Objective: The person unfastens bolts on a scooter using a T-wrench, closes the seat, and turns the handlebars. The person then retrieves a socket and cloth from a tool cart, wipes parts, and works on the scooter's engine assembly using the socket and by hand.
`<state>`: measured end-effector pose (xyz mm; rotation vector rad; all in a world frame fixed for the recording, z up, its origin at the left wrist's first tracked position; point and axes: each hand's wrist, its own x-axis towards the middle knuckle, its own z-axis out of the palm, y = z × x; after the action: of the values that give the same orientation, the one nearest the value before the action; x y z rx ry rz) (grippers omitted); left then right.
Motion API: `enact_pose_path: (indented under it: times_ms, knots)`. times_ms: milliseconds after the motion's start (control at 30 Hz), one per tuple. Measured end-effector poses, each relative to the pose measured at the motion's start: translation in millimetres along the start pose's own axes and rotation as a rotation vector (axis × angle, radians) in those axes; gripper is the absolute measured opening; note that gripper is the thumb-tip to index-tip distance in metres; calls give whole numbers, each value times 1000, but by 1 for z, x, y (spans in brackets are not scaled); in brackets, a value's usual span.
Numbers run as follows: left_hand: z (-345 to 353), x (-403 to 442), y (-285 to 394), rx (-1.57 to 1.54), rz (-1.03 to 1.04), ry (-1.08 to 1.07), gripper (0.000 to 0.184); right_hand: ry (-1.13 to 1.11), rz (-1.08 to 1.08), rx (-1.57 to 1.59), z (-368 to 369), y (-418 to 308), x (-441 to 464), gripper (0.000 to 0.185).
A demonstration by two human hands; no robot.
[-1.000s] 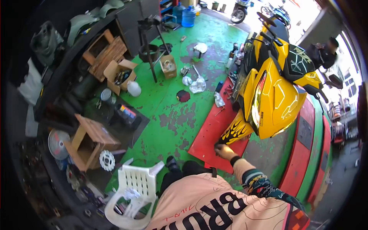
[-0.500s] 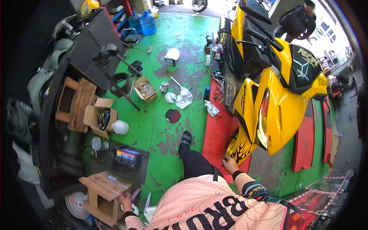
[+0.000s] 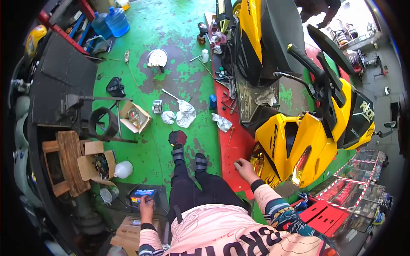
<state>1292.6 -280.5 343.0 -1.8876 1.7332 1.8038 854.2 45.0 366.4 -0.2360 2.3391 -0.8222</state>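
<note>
My left hand [image 3: 146, 209] hangs low on the left, its fingers curled, in front of a dark box with a bright label [image 3: 143, 195]. Whatever it may hold is too small to make out. My right hand [image 3: 246, 170] is out to the right over the red lift platform [image 3: 232, 147]. Its fingers are drawn together, and I cannot see whether anything is between them. Beside it stands the yellow scooter [image 3: 279, 136], front end towards me. A crumpled clear bag [image 3: 267, 100] lies on the scooter's footboard.
On the green floor are a round-topped stool [image 3: 157, 58], plastic bags [image 3: 186, 114], a cardboard box [image 3: 135, 116] and a dark red cloth [image 3: 177, 137]. Tools [image 3: 228, 102] and a cordless drill [image 3: 201, 33] line the platform. A glass case [image 3: 348, 181] stands right; another person [image 3: 320, 9] is behind the scooter.
My view has shifted forward, and both feet now show near the dark red cloth. My right hand has come away from the scooter's front fender. My left hand is now by the labelled box.
</note>
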Motion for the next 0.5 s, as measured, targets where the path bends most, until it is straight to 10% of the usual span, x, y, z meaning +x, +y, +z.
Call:
enact_pose_path:
  times_ms: [333,500]
  knots:
    - [21,137,149,16,74,-64,41,221,419,446,61,41,70,23]
    - [4,139,25,230,-70,-57,40,231,232,-6,121,87,280,35]
